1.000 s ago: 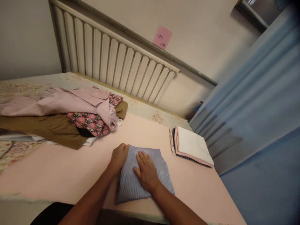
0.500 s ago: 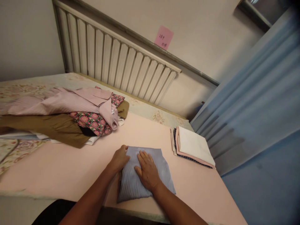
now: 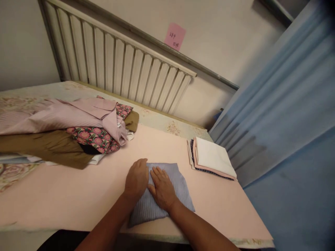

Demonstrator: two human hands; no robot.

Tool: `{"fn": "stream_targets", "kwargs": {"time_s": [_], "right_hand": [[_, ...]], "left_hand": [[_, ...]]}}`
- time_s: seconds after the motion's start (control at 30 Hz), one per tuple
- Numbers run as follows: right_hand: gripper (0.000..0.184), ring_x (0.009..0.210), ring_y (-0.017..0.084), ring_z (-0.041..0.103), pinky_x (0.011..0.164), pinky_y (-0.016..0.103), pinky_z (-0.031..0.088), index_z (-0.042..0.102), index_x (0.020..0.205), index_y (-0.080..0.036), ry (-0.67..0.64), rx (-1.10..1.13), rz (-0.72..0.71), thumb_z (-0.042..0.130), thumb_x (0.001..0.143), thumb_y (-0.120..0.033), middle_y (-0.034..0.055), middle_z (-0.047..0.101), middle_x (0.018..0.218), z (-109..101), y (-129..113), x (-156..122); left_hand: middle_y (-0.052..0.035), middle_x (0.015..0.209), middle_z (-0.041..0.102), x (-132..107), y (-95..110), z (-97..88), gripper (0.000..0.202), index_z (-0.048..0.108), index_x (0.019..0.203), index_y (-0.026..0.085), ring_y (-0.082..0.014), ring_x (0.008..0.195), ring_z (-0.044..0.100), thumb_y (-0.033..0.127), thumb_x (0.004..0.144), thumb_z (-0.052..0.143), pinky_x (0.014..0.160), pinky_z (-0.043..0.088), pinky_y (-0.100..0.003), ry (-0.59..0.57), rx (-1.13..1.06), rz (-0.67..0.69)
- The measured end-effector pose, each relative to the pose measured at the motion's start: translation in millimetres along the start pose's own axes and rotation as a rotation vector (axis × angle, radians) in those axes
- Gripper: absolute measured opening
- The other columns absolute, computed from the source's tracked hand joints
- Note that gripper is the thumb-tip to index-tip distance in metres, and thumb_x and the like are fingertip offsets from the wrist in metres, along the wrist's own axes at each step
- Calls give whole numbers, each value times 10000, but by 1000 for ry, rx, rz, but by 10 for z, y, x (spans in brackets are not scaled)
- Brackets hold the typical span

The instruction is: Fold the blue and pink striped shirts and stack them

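Right hand (image 3: 162,188) flat on blue cloth (image 3: 150,209), fingers (image 3: 158,174) released; left hand (image 3: 136,178) curled at its edge, can't tell grip. I'd press evenly.

Hands (image 3: 136,178) (image 3: 163,190) close together, right flat
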State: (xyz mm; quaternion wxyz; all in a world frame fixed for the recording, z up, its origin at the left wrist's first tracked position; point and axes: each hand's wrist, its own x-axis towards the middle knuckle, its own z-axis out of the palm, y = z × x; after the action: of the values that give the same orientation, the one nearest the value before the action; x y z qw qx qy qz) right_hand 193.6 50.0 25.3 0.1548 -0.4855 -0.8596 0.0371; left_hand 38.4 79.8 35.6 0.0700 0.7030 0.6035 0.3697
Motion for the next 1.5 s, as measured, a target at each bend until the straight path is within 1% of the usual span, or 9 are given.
{"fn": "stream_targets", "kwargs": {"time_s": [0.17,0.33,0.53,0.7,0.83,1.07,1.27,1.37,1.5], "right_hand": [[577,1414,269,238,1155,499,210,306,1475,-182,-6,-58,-18,471,941,-326,109,361,1501,54,26,15],[613,1408,263,244,1165,488,188,239,1498,-154,-24,-106,-15,450,939,-289,133,337,1509,118,50,5],[547,1424,228,223,1167,460,209,258,1493,-185,-29,-54,-14,381,964,-249,80,349,1513,10,141,-9],[511,1393,242,311,1143,498,254,392,1428,-150,-3,-79,36,462,933,-254,120,404,1475,-54,427,-68],[491,1385,241,333,1125,503,290,414,1416,-164,32,-98,49,470,945,-293,121,419,1465,-67,642,-114],[470,1400,234,303,1139,496,264,420,1411,-142,48,-88,103,417,980,-330,122,395,1479,-22,951,-124],[461,1392,233,318,1130,502,279,432,1403,-139,87,-98,120,364,996,-345,130,416,1464,20,1191,-169],[478,1376,265,348,1107,530,309,460,1381,-118,97,-104,155,389,984,-375,165,442,1438,-46,1138,-174],[515,1403,279,288,1120,561,274,405,1422,-139,136,-103,111,439,966,-376,163,394,1472,-195,786,-173]], "left_hand": [[-107,1286,599,-198,163,301,401,520,1263,154,-182,1210,536,218,913,335,1065,413,-380,-156,-260,94],[-116,1400,514,-330,160,466,435,494,1318,156,-225,1332,422,275,920,366,1129,326,-455,-196,-136,126],[-133,1436,476,-338,124,466,478,456,1365,113,-232,1359,388,295,940,335,1144,298,-438,-238,39,131],[-147,1437,471,-381,139,495,480,477,1354,113,-252,1371,371,305,928,370,1148,281,-446,-239,152,145],[-150,1446,459,-398,149,491,489,487,1346,106,-271,1375,362,316,914,397,1148,275,-442,-244,223,157],[-185,1452,438,-386,173,431,513,482,1346,69,-301,1376,352,304,894,420,1143,272,-458,-244,245,151],[-173,1460,431,-378,168,424,521,476,1349,82,-299,1376,351,316,886,425,1138,274,-459,-244,252,145],[-161,1462,434,-374,163,422,519,477,1349,94,-295,1380,346,309,880,420,1140,269,-457,-244,238,131],[-173,1457,436,-381,158,425,518,486,1342,86,-299,1380,345,316,883,420,1147,255,-462,-244,211,123]]}}
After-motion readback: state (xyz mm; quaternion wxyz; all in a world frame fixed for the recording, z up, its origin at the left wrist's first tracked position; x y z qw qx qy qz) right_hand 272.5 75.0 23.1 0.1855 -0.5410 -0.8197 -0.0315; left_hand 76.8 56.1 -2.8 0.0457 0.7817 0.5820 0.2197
